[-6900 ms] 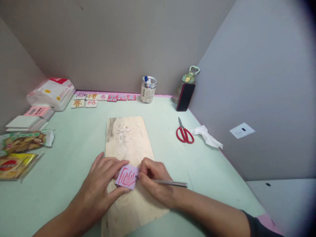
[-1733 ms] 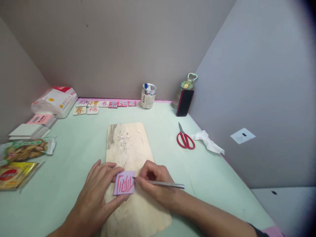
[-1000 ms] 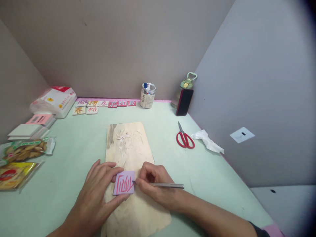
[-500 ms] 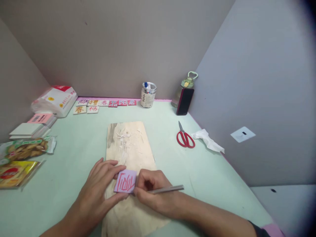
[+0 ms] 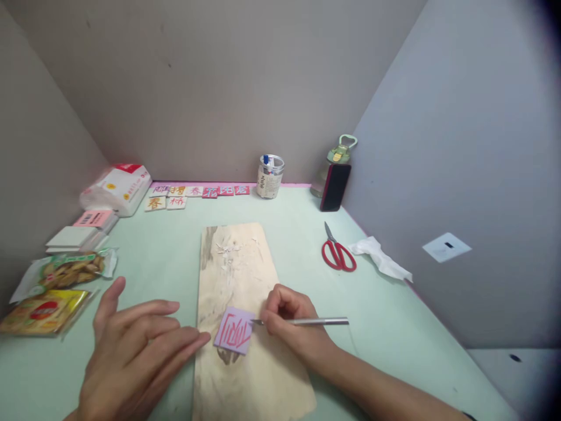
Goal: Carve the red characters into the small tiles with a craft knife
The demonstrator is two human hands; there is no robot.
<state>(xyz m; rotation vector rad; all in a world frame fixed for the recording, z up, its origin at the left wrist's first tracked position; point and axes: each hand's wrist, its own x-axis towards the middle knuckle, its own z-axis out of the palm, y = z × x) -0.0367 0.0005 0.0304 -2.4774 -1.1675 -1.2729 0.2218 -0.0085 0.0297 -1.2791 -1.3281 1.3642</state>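
Note:
A small pink rubber block (image 5: 234, 337) with red carved lines lies on a pale wooden board (image 5: 245, 280). My right hand (image 5: 291, 324) grips a thin metal carving knife (image 5: 315, 321), its tip at the block's right edge. My left hand (image 5: 131, 351) hovers left of the board, fingers spread, fingertips just short of the block and holding nothing. White shavings (image 5: 228, 251) are scattered on the board's far half.
Red scissors (image 5: 337, 254) and a crumpled tissue (image 5: 381, 257) lie to the right. A jar (image 5: 269, 176), a bottle with a phone (image 5: 335, 186), carved tiles (image 5: 197, 193), a tissue pack (image 5: 116, 188), stacked blocks (image 5: 81, 234) and snack packets (image 5: 56, 280) line the back and left.
My left hand let go of the pink block and drew back to the left, fingers open. The right hand with the knife stays at the block's right edge. The view shifted slightly.

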